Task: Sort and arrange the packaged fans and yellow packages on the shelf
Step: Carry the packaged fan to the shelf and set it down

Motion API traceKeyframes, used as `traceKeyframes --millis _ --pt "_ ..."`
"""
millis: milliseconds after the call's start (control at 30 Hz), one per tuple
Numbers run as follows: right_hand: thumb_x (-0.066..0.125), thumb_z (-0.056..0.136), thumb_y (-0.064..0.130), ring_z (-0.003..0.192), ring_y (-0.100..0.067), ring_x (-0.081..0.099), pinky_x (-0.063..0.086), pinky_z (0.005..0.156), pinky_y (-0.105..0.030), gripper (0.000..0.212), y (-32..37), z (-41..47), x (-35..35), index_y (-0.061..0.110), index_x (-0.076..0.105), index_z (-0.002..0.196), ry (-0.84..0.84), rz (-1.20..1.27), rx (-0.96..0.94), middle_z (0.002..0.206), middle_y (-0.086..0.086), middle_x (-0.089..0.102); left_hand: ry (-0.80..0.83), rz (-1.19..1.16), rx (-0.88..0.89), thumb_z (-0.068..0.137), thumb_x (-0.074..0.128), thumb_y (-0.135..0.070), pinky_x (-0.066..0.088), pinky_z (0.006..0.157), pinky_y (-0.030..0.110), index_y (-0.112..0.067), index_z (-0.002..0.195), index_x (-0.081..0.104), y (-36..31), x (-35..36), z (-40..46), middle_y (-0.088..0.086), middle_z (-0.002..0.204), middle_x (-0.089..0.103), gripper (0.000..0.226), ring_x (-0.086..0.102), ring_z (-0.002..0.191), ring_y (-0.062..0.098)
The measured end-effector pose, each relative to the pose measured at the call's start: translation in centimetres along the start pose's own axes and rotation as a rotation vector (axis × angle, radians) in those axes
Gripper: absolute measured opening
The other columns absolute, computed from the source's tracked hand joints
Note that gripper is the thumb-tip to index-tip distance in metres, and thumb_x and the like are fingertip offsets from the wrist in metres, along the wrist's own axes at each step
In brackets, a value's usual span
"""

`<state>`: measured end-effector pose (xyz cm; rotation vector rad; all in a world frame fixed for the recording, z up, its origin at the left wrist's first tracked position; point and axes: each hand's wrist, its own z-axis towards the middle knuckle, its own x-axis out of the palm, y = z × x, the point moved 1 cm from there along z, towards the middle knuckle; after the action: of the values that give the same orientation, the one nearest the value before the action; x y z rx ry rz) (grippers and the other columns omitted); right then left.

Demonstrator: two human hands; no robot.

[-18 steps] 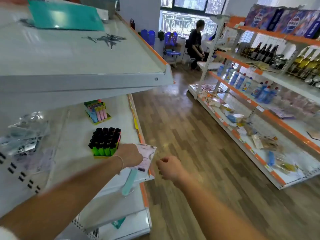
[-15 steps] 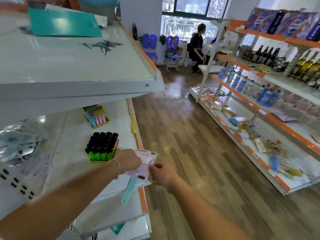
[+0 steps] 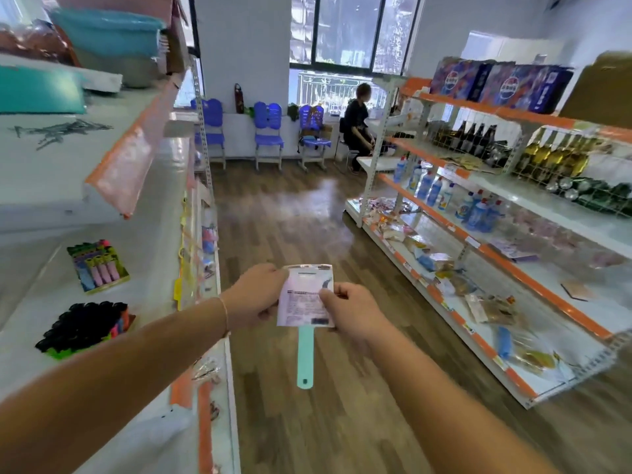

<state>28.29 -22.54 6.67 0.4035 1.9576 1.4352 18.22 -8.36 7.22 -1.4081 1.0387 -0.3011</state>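
A packaged fan with a white printed card and a mint-green handle hanging down is held upright over the aisle floor, clear of the shelf. My left hand pinches the card's left edge. My right hand pinches its right edge, thumb on the front. The white shelf on my left carries marker sets. No yellow package is plainly visible.
On the left shelf stand a green tray of black-capped markers and a pastel highlighter pack. A second shelving unit with bottles and packets lines the right. A person sits by blue chairs at the far end.
The fan has come off the left shelf's edge and out over the aisle. My right hand has taken hold of its right side. The view has swung toward the aisle.
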Motion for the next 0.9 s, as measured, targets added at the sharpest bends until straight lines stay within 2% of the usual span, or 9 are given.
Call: traceKeyframes --millis 67,133,233,433,667,733,800,867,900 --pt "0.049 0.100 0.025 0.081 -0.015 0.070 0.058 0.061 -0.023 0.021 0.5 -0.6 -4.2 0.012 0.065 0.095 -0.041 -0.019 -0.024 0.090 -0.002 0.072 0.005 -0.034 0.058 0.100 0.038 -0.027 0.038 0.045 0.027 -0.003 0.083 0.053 -2.8 2.8 0.9 0.020 0.067 0.055 0.032 0.049 0.055 0.024" --pt "0.049 0.099 0.029 0.083 -0.016 0.071 0.060 0.071 -0.031 0.023 0.4 -0.8 -8.0 0.015 0.066 0.093 -0.099 -0.039 -0.023 0.091 -0.001 0.072 0.019 -0.082 0.094 0.101 0.037 -0.029 0.036 0.044 0.025 -0.002 0.086 0.056 -5.3 5.9 1.6 0.019 0.066 0.055 0.036 0.048 0.055 0.023" --pt "0.050 0.098 0.032 0.083 -0.017 0.072 0.060 0.079 -0.044 0.025 -0.5 -0.7 -13.1 0.016 0.067 0.089 -0.202 0.002 0.016 0.090 -0.002 0.073 0.095 -0.177 0.113 0.102 0.037 -0.030 0.031 0.044 0.024 -0.009 0.074 0.055 -8.8 10.5 2.3 0.008 0.052 0.050 0.038 0.040 0.044 0.020" --pt "0.045 0.100 0.033 0.089 -0.025 0.071 0.057 0.083 -0.050 0.026 -2.4 -0.9 -22.4 0.017 0.064 0.093 -0.399 0.061 0.077 0.096 -0.007 0.071 0.260 -0.214 0.100 0.101 0.040 -0.035 0.033 0.040 0.020 -0.003 0.089 0.061 -14.7 19.0 4.7 0.007 0.053 0.048 0.041 0.039 0.040 0.018" --pt "0.047 0.099 0.036 0.089 -0.026 0.069 0.057 0.081 -0.050 0.026 -5.6 0.8 -30.6 0.022 0.065 0.089 -0.594 0.127 0.120 0.094 -0.004 0.070 0.462 -0.174 0.129 0.102 0.038 -0.040 0.034 0.043 0.021 -0.009 0.073 0.055 -18.5 28.1 9.6 0.001 0.046 0.048 0.045 0.041 0.038 0.016" --pt "0.047 0.099 0.036 0.087 -0.023 0.070 0.059 0.076 -0.043 0.026 -6.7 2.0 -32.9 0.020 0.065 0.091 -0.619 0.142 0.139 0.094 -0.003 0.072 0.503 -0.158 0.165 0.102 0.037 -0.039 0.036 0.045 0.024 -0.010 0.073 0.054 -19.3 30.3 11.5 -0.001 0.046 0.049 0.044 0.044 0.040 0.015" --pt "0.048 0.100 0.032 0.082 -0.020 0.069 0.055 0.063 -0.031 0.024 -7.4 3.5 -35.2 0.015 0.064 0.094 -0.627 0.183 0.145 0.094 -0.004 0.072 0.520 -0.153 0.214 0.102 0.037 -0.038 0.044 0.048 0.030 -0.010 0.079 0.059 -20.4 32.4 14.0 0.003 0.055 0.059 0.043 0.053 0.048 0.020" --pt "0.051 0.099 0.025 0.077 -0.019 0.070 0.054 0.060 -0.028 0.020 -7.6 5.5 -37.5 0.011 0.064 0.094 -0.645 0.233 0.134 0.092 -0.006 0.073 0.513 -0.150 0.288 0.098 0.040 -0.045 0.056 0.071 0.047 -0.007 0.093 0.066 -21.8 34.2 16.7 0.014 0.083 0.071 0.047 0.067 0.074 0.035" --pt "0.053 0.098 0.022 0.077 -0.019 0.070 0.056 0.062 -0.030 0.017 -7.7 6.7 -38.7 0.010 0.064 0.095 -0.653 0.253 0.126 0.091 -0.007 0.073 0.495 -0.149 0.319 0.096 0.040 -0.048 0.055 0.083 0.051 -0.006 0.098 0.067 -22.6 35.0 18.1 0.018 0.095 0.071 0.050 0.067 0.088 0.039"
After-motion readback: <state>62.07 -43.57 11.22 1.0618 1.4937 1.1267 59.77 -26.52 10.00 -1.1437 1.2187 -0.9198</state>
